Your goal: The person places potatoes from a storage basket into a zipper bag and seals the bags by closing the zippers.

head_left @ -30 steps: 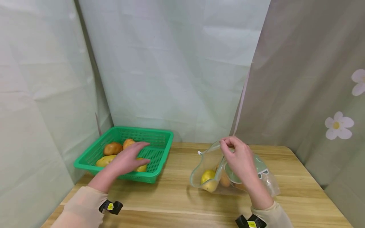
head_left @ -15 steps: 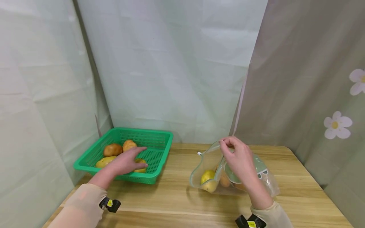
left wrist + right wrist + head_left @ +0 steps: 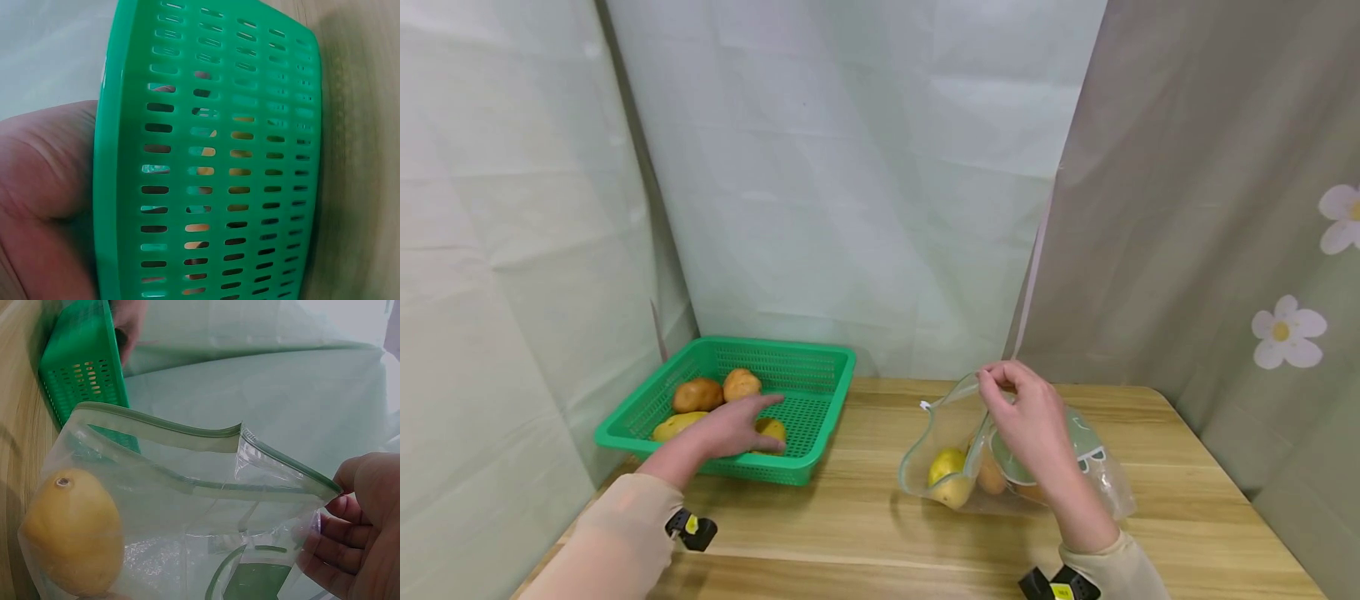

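Observation:
My left hand (image 3: 730,429) reaches over the near rim of a green plastic basket (image 3: 827,400). Its fingers and thumb are spread about a yellow fruit or potato (image 3: 771,430), partly hidden by the hand; a grip on it does not show. In the left wrist view the basket wall (image 3: 219,150) hides the fingertips. With thumb and fingertips, my right hand (image 3: 1026,408) pinches the rim of a clear zip bag (image 3: 940,417), holding its mouth apart. Inside the bag lie a yellow fruit (image 3: 75,531) with a stem scar and brownish round items (image 3: 991,477).
Also in the basket are a brown potato-like item (image 3: 697,394), a lighter round one (image 3: 741,384) and a long yellow one (image 3: 677,425). Both basket and bag stand on a wooden table (image 3: 865,533). Pale curtains (image 3: 865,167) hang close behind and at the sides.
My left hand has lowered slightly into the basket, toward the yellow item at the near side. The right hand and the bag have stayed in place.

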A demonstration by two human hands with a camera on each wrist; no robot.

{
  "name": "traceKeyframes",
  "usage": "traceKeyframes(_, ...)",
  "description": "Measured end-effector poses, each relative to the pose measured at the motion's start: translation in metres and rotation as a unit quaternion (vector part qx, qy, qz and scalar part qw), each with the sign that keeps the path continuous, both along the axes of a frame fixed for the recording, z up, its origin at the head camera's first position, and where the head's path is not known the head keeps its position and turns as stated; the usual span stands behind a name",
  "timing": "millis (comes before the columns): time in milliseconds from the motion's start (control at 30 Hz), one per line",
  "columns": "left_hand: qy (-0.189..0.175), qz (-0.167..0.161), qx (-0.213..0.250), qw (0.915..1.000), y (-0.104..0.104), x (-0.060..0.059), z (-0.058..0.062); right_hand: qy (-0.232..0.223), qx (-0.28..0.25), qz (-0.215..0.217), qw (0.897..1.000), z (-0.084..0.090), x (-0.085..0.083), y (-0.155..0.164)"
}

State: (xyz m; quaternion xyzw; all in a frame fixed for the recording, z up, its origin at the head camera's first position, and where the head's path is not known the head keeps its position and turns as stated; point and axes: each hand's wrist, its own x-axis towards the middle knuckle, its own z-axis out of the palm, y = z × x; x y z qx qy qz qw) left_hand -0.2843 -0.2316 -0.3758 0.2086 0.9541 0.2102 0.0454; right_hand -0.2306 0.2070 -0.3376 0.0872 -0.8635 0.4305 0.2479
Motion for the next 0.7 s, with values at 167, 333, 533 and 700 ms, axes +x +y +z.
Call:
traceKeyframes(167,-0.015,0.003,-0.006,0.9999,-0.0015,-0.0039,-0.0019,0.006,0.002,0.0,1.0,-0.0002,-0.0008,0.0001)
traceKeyframes(333,-0.025,0.004,-0.01,0.9996,-0.0024,-0.006,-0.0034,0.007,0.004,0.001,1.0,-0.0004,-0.0012,0.0002)
traceKeyframes(533,-0.036,-0.001,-0.015,0.9992,-0.0015,-0.0077,-0.0035,0.008,0.005,-0.002,1.0,-0.0007,-0.0005,0.0005)
traceKeyframes(700,-0.042,-0.006,-0.025,0.9988,-0.0021,-0.0097,-0.0038,0.009,0.005,-0.001,1.0,-0.0005,0.0,0.0004)
